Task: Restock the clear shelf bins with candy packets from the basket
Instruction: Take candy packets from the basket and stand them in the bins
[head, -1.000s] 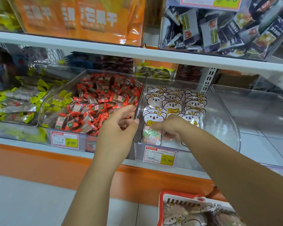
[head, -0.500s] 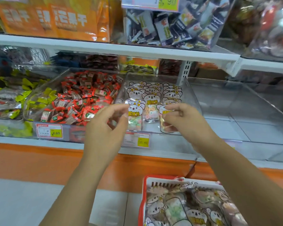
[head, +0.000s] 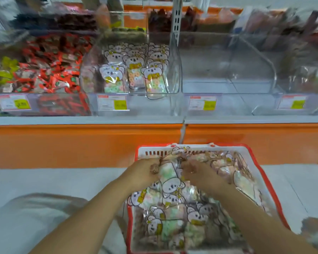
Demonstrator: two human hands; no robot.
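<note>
A red-rimmed white basket point(head: 228, 149) stands on the floor below the shelf, full of koala-print candy packets point(head: 173, 200). Both my hands are down in its far half. My left hand point(head: 142, 174) and my right hand point(head: 200, 174) lie on either side of one packet point(head: 168, 171), fingers curled at its edges; motion blur hides the exact grip. Up on the shelf, a clear bin point(head: 175, 70) holds several of the same koala packets point(head: 134, 70) standing in rows.
Right of that bin is a clear bin point(head: 218, 85) with nothing in it. To the left, a bin of red-wrapped candies point(head: 50, 66). Price tags point(head: 111, 104) line the bin fronts. An orange shelf base point(head: 81, 143) runs behind the basket. Grey clothing point(head: 35, 217) shows lower left.
Both hands left the koala bin on the shelf and dropped into the basket. The view tilted down, so the basket now fills the lower middle.
</note>
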